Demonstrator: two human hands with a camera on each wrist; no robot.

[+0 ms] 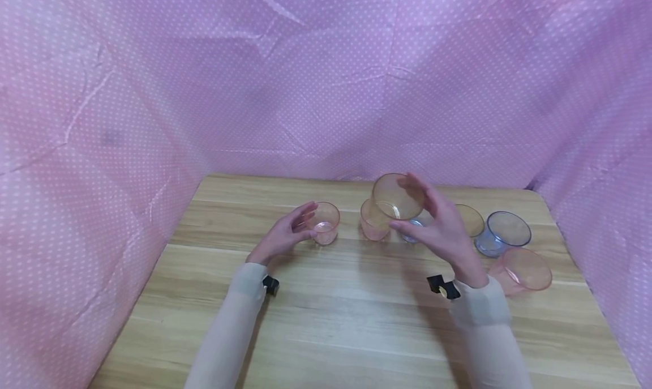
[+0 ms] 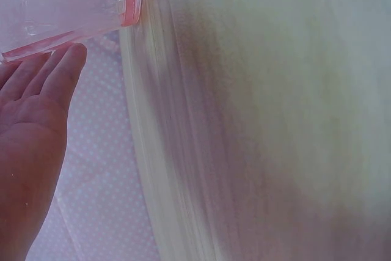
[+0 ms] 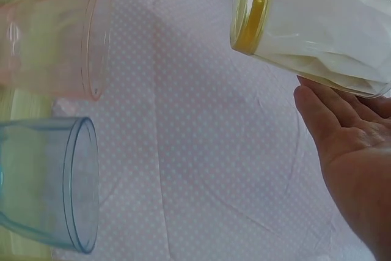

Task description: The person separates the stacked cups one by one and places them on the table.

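Note:
My right hand (image 1: 445,225) holds a clear yellow cup (image 1: 397,196) above the table, thumb on the near side and fingers on the far side. In the right wrist view, the fingers (image 3: 333,105) lie along the wall of this cup. On the left, my left hand (image 1: 282,233) grips a small clear pink cup (image 1: 326,230) that stands upright on the table. Its fingers (image 2: 58,77) lie against the cup wall in the left wrist view, where the thumb is out of sight. Another pink cup (image 1: 373,230) stands just behind and left of the raised yellow cup.
A small blue cup (image 1: 410,235) is partly hidden by my right hand. Farther right stand a second yellow cup (image 1: 471,222), a larger blue cup (image 1: 504,233) and a large pink cup (image 1: 524,273). Pink dotted cloth (image 1: 326,94) surrounds the wooden table (image 1: 326,332).

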